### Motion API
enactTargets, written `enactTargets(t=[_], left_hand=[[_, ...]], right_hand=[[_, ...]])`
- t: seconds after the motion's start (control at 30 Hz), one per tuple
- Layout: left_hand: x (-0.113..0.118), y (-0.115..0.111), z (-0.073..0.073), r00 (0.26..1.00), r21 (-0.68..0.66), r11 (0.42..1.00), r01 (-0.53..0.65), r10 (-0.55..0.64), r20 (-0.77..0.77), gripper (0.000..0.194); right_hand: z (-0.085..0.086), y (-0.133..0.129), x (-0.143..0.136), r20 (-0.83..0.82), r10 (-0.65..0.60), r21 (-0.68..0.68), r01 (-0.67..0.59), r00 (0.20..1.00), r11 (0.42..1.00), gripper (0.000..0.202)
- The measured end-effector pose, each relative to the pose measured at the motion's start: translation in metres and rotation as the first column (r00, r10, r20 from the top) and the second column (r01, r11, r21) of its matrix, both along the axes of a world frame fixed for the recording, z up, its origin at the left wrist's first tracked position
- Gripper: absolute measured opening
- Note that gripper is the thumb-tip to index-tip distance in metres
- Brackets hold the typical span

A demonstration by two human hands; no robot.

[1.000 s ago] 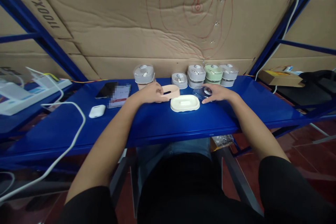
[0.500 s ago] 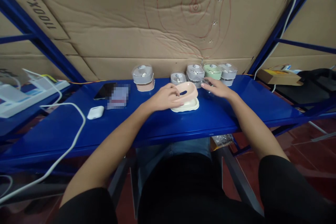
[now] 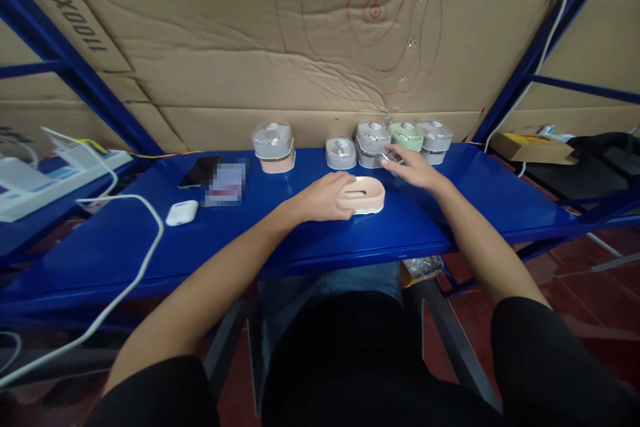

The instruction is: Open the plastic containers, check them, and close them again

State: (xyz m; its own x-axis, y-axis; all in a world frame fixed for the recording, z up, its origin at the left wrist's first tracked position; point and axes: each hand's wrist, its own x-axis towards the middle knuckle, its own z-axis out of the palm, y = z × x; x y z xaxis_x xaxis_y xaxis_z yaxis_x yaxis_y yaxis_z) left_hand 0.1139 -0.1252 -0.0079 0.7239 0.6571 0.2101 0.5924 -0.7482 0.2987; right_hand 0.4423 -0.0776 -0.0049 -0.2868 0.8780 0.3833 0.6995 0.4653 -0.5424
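Note:
In the head view my left hand (image 3: 330,197) has its fingers wrapped round the left end of a pink oval tray (image 3: 373,202) with a slot in its floor, which looks like part of a soap dish. Beneath it the cream base shows only as a thin edge on the blue table. My right hand (image 3: 413,167) is raised to the right of the tray, thumb and fingers closed on a clear plastic piece (image 3: 394,156), mostly hidden and hard to make out. Behind the hands stand a small grey box (image 3: 341,154) and a taller grey box (image 3: 371,145).
Farther right are a green box (image 3: 406,136) and another grey box (image 3: 436,140). A grey-and-pink box (image 3: 274,147) stands at the back left. On the left of the blue table (image 3: 300,240) lie a dark phone (image 3: 197,172), a white earbud case (image 3: 182,213) and a white cable (image 3: 150,247).
My left hand has lowered the pink tray from a tilt to level, down onto the cream base, shifting slightly right and nearer. My right hand has barely moved.

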Motion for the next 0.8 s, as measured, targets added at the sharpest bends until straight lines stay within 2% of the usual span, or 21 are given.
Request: enactTargets(t=[0.1, 0.17, 0.23, 0.3, 0.4, 0.5, 0.63, 0.8], left_hand=[[0.003, -0.007, 0.001, 0.995, 0.1, 0.995, 0.031, -0.021, -0.096, 0.077], [0.004, -0.008, -0.001, 0.993, 0.116, 0.992, 0.049, -0.036, -0.108, 0.077], [0.003, -0.006, -0.005, 0.998, 0.045, 0.998, 0.04, -0.038, -0.049, 0.086], [0.002, 0.001, -0.012, 0.998, -0.087, 0.996, 0.013, -0.007, 0.067, 0.106], [0.0, 0.013, -0.023, 0.966, -0.247, 0.969, -0.016, 0.079, 0.246, 0.142], [0.0, 0.022, -0.031, 0.919, -0.326, 0.945, -0.029, 0.153, 0.363, 0.159], [0.002, 0.025, -0.035, 0.89, -0.382, 0.924, -0.023, 0.193, 0.413, 0.16], [0.0, 0.026, -0.035, 0.887, -0.377, 0.925, -0.051, 0.215, 0.409, 0.153]], right_hand=[[-0.002, 0.0, -0.001, 0.002, 0.015, 0.014, -0.015, 1.0, 1.0, 0.103], [-0.003, 0.0, -0.002, 0.0, 0.014, 0.024, -0.014, 1.0, 1.0, 0.099], [-0.001, -0.001, -0.002, 0.002, 0.013, 0.029, -0.013, 1.0, 1.0, 0.098], [0.001, -0.005, -0.004, 0.014, 0.054, 0.043, -0.055, 0.998, 0.998, 0.096], [0.006, -0.013, -0.014, 0.077, 0.21, 0.084, -0.216, 0.975, 0.973, 0.092], [0.004, -0.022, -0.032, 0.156, 0.32, 0.102, -0.337, 0.935, 0.936, 0.092], [-0.008, -0.026, -0.053, 0.195, 0.336, 0.09, -0.358, 0.921, 0.929, 0.099], [-0.016, -0.026, -0.059, 0.236, 0.316, 0.111, -0.349, 0.919, 0.931, 0.096]])
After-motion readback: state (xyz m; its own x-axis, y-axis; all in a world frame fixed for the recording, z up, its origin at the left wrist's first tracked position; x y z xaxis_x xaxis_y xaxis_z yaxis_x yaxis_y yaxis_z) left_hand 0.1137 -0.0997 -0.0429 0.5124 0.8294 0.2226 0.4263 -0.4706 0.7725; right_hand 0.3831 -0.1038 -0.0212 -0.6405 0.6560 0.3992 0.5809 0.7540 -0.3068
